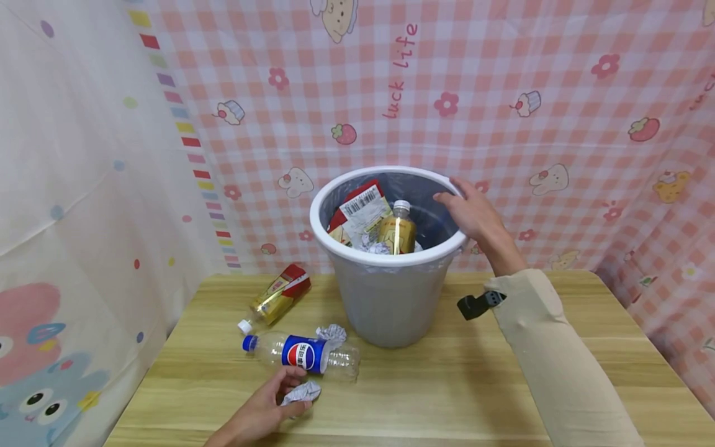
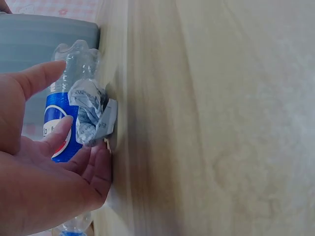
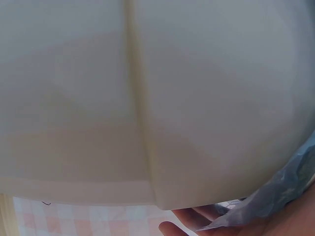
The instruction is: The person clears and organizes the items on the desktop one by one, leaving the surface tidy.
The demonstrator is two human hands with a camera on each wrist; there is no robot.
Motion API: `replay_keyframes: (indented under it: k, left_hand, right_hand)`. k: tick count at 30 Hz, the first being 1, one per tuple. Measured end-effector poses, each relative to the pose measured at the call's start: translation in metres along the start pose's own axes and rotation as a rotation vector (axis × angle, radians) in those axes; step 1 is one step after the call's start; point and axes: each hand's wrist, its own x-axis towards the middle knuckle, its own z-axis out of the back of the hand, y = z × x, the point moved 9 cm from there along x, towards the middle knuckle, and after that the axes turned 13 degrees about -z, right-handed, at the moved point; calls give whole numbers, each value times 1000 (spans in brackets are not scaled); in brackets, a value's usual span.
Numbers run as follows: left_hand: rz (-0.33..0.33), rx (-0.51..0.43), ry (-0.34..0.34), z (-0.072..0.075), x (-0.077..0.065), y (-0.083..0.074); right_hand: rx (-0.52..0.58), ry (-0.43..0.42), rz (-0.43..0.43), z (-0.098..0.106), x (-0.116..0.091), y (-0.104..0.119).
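A grey trash can (image 1: 391,304) with a white rim and a clear liner stands on the table. My right hand (image 1: 475,214) grips its rim on the right side; in the right wrist view its fingers (image 3: 197,219) show beside the liner (image 3: 275,196). My left hand (image 1: 265,403) is low around a crumpled paper ball (image 1: 302,392), fingers on its far side. In the left wrist view the thumb stands apart from the paper ball (image 2: 88,110). Just behind lies an empty Pepsi bottle (image 1: 304,354) with a blue cap, on its side.
Another paper ball (image 1: 331,333) lies behind the Pepsi bottle. A bottle with a red and yellow label (image 1: 279,295) lies left of the can. Inside the can are a yellow-labelled bottle (image 1: 398,231), a red box (image 1: 360,208) and crumpled paper. A checked curtain (image 1: 391,136) hangs behind the table.
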Motion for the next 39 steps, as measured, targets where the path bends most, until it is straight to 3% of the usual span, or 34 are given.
replay_keyframes:
  k: [12,23,39]
  left_hand:
    - [-16,36,1,-3,3,8]
    - [15,47,-23,-1,4,15]
    - [33,33,2,-2,4,5]
  right_hand:
    - [-19,-7,-3,-1,0,-1]
    - [-12,-7,-3,0,0,-1]
    - [2,-3,4,0,0,-1]
